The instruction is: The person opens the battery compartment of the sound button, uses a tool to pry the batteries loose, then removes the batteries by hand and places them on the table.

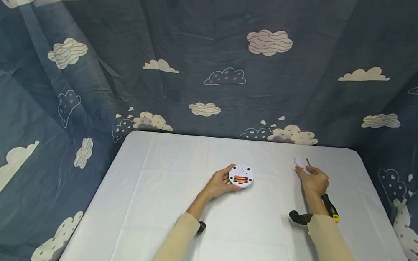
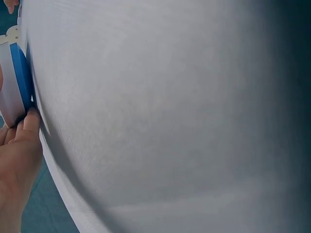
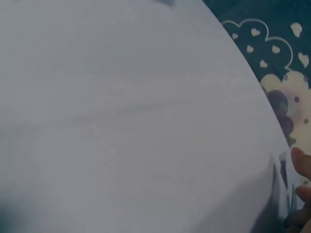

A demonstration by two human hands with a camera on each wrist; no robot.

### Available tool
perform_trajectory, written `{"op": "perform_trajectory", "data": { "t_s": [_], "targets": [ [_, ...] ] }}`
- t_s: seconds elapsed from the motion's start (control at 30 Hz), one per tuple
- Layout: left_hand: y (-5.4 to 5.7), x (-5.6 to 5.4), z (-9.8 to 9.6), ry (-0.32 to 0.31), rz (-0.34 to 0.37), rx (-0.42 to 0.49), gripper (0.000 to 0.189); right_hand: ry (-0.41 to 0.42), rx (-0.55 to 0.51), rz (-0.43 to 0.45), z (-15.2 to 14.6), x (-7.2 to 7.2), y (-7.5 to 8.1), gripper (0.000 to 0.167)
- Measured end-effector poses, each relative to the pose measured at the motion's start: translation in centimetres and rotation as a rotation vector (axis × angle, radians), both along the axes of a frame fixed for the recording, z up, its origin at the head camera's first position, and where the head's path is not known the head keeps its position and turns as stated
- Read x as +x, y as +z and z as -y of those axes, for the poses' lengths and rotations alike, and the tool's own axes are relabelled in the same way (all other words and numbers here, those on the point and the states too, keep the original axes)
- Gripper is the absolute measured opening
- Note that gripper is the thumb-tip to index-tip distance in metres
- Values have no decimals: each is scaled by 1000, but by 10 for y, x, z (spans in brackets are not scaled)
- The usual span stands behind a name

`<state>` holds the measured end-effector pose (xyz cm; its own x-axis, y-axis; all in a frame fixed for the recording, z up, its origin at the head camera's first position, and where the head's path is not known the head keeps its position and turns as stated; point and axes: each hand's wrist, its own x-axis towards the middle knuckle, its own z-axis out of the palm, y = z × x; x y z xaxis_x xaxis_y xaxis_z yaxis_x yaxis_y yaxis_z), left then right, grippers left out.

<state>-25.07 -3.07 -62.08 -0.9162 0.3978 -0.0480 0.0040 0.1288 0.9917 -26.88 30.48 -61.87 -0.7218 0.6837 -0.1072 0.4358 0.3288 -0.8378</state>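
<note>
My left hand (image 1: 220, 183) grips a round white device (image 1: 241, 170) by its edge. Its underside faces up, with small dark feet and a speaker grille. Orange-red batteries (image 1: 241, 179) show in its uncovered compartment. The left wrist view shows the device's white side and blue face (image 2: 22, 73), with fingers curled beneath. Farther right, my right hand (image 1: 314, 183) pinches a small white cover (image 1: 299, 160) close over the table. A screwdriver, its black and yellow handle (image 1: 331, 207) beside the right wrist, runs under that hand; its dark tip (image 1: 307, 161) shows past the fingers.
A white cloth covers the table (image 1: 171, 211), whose far edge meets a dark blue curtain (image 1: 208, 63) printed with clouds. Black wrist straps or mounts (image 1: 300, 217) stick out at both sleeves.
</note>
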Motion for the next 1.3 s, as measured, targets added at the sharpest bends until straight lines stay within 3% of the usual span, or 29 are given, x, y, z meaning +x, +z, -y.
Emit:
{"op": "perform_trajectory", "data": {
  "t_s": [0.33, 0.67, 0.87, 1.2, 1.3],
  "targets": [
    [3, 2, -3, -4, -11, 1, 89, -34, 14, -93, -14, 56, 23, 50],
    [3, 4, -3, -3, 5, -3, 91, -82, 211, -89, -49, 108, 6, 51],
    [1, 3, -3, -20, -9, 23, 90, -70, 228, -62, -56, 121, -4, 56],
    [4, 4, -2, -17, -20, 25, 90, -39, 317, -117, -53, 128, -23, 47],
    [4, 4, -2, -17, -10, 18, 91, -69, 302, -137, -50, 128, -25, 43]
  ]
}}
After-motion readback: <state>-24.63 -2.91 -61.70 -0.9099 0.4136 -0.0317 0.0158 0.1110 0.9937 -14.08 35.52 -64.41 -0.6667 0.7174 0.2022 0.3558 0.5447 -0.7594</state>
